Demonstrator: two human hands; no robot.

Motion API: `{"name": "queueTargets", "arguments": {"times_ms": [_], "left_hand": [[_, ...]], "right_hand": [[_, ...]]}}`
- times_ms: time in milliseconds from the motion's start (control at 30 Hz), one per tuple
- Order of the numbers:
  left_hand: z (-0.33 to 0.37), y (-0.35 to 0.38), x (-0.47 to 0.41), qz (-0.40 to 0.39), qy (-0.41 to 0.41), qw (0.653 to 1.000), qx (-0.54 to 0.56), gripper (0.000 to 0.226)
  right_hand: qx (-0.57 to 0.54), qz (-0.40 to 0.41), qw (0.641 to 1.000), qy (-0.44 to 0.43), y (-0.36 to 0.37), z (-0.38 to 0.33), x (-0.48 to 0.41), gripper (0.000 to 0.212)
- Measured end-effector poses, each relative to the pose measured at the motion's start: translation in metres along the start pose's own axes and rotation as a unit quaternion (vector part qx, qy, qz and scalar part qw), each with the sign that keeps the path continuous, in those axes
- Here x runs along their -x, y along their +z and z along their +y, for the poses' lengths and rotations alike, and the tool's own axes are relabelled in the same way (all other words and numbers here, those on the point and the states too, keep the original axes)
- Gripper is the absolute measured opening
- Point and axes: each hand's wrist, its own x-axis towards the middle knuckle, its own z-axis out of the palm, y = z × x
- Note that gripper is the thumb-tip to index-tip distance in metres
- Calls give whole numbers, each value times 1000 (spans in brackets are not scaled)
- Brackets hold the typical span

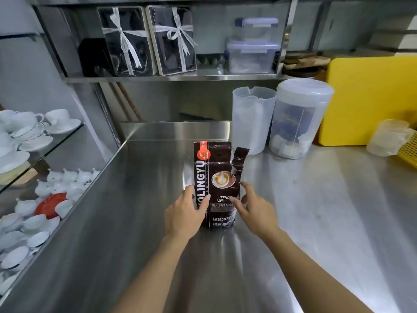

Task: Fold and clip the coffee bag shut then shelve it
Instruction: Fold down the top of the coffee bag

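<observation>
The coffee bag [214, 184] stands upright on the steel counter [316, 211], in front of the two clear tubs [277, 120]. The left hand [186, 214] cups the bag's lower left side, thumb across its front. The right hand [252, 210] is spread open at its lower right edge, fingertips touching. A torn strip of the bag's top sticks up at its right.

Left hand [184, 214] hides the coffee bag [214, 177] — its lower-left corner.

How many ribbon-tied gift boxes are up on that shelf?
2, side by side on the shelf: the left box and the right box. Others could be hidden behind them.
</observation>
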Motion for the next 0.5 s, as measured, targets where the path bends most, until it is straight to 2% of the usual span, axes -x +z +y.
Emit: {"name": "queueTargets", "arguments": {"times_ms": [100,233,367,500], "left_hand": [[-3,5,-6,11,2,999,42,33],[-9,15,-15,12,-16,989,145,26],[-12,18,-30,10,-70,949,306,15],[-14,24,-43,34,-92,924,370,19]], "right_hand": [[-78,-2,997,-3,3,4,-6,43],[-93,9,996,-14,8,12,-15,27],[-130,34,991,-23,11,10,-23,31],[-205,60,977,-5,13,8,-34,31]]}}
